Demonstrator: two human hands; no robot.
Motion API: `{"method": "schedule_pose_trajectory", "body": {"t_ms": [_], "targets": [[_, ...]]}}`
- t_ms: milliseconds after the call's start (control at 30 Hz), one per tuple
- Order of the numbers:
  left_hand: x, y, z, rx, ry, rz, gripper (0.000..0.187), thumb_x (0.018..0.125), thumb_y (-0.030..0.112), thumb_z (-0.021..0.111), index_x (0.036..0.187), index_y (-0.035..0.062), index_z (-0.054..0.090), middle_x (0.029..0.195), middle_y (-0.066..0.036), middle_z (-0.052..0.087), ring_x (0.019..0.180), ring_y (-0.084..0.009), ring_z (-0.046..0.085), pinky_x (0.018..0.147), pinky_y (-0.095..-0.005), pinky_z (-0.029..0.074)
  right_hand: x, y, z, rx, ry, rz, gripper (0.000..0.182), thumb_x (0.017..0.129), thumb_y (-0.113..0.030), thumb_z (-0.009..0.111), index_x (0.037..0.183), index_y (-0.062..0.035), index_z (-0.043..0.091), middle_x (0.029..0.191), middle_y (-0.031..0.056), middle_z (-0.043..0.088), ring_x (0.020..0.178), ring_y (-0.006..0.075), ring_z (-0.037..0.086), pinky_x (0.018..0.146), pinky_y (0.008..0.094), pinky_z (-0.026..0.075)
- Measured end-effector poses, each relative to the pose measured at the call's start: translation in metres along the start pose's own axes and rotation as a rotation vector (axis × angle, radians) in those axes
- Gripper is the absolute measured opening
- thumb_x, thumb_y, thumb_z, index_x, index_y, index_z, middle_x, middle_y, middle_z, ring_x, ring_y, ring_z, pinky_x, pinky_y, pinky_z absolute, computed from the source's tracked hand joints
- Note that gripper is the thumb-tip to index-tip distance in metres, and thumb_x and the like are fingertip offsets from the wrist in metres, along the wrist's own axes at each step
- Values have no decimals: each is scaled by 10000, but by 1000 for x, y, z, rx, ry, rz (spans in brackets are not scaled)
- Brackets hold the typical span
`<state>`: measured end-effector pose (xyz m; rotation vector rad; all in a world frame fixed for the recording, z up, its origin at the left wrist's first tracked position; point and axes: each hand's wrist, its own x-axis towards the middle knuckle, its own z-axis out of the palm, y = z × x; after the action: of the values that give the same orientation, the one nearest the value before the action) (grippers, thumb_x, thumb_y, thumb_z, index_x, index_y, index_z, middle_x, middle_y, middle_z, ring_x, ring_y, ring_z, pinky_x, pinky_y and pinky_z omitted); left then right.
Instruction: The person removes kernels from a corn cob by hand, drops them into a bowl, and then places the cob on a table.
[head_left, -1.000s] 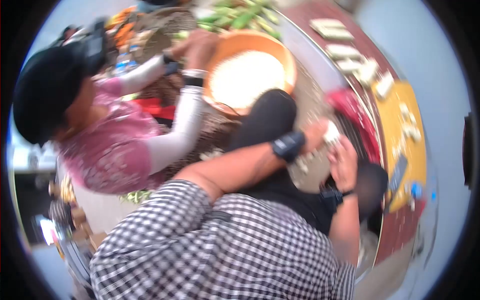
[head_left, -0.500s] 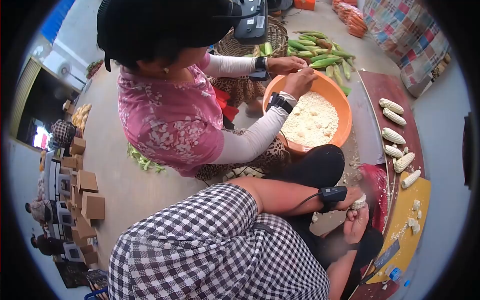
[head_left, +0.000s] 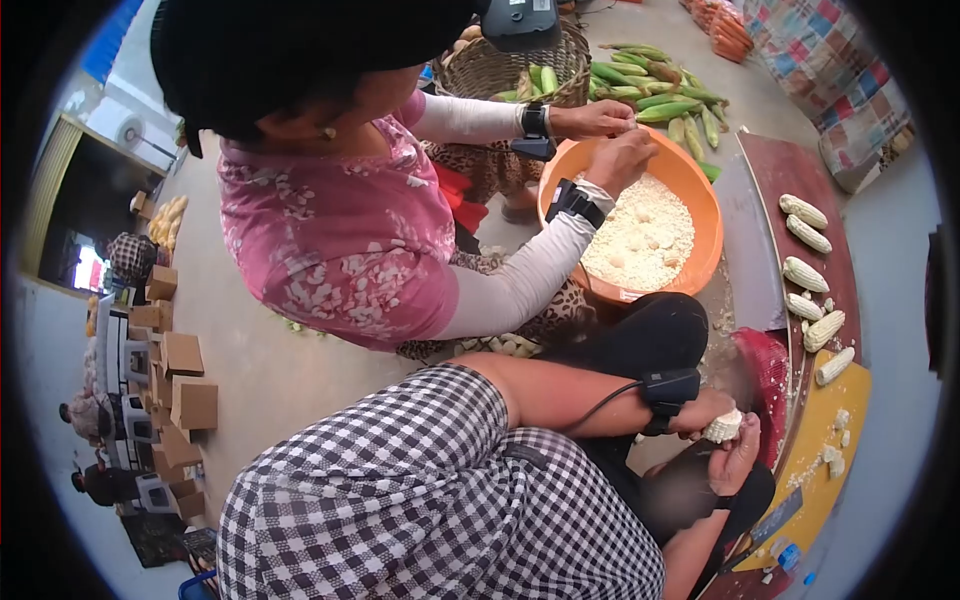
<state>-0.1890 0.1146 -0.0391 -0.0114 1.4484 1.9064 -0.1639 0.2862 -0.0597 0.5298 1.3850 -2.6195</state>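
Observation:
A short piece of white corn cob (head_left: 722,428) is between my two hands, its kernels facing up. My left hand (head_left: 702,410) is closed around its near end. From below, my right hand (head_left: 736,460) presses its thumb and fingers against the far side of the cob. A red mesh bag (head_left: 768,385) lies just past my hands. Beyond it are a yellow cutting board (head_left: 815,440) with broken cob bits (head_left: 832,460) and a knife (head_left: 780,515). Several peeled corn cobs (head_left: 805,272) are spread on a dark red board (head_left: 775,165).
A co-worker in a pink top (head_left: 340,240) sits close by, both hands over an orange tub (head_left: 708,225) of loose kernels (head_left: 640,240). Unhusked corn (head_left: 660,90) and a wicker basket (head_left: 555,60) are behind it. Cardboard boxes (head_left: 193,400) stand far left. A bottle (head_left: 788,555) lies by the board.
The view has shifted slightly, so most things sit a little further right. My hands stay on the cob, with my right hand slightly turned. The co-worker's hands remain over the tub.

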Motion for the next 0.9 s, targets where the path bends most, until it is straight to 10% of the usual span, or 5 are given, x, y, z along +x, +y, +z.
{"method": "schedule_pose_trajectory", "body": {"t_ms": [733, 900], "targets": [[-13, 21, -21, -493, 0, 34, 269, 970, 207, 389, 1115, 34, 535, 841, -76, 640, 445, -74, 489, 337, -184, 358, -3, -91, 68, 263, -169, 192, 131, 986, -152, 445, 992, -26, 480, 953, 96, 478, 755, 97, 431, 513, 170, 367], [-12, 20, -21, -502, 3, 64, 274, 964, 196, 386, 1113, 7, 518, 844, -90, 638, 454, -79, 509, 342, -194, 374, 32, -105, 125, 7, -211, 118, 259, 971, -127, 464, 1183, 23, 470, 1117, 151, 508, 1016, 207, 521, 840, 276, 449]]}}
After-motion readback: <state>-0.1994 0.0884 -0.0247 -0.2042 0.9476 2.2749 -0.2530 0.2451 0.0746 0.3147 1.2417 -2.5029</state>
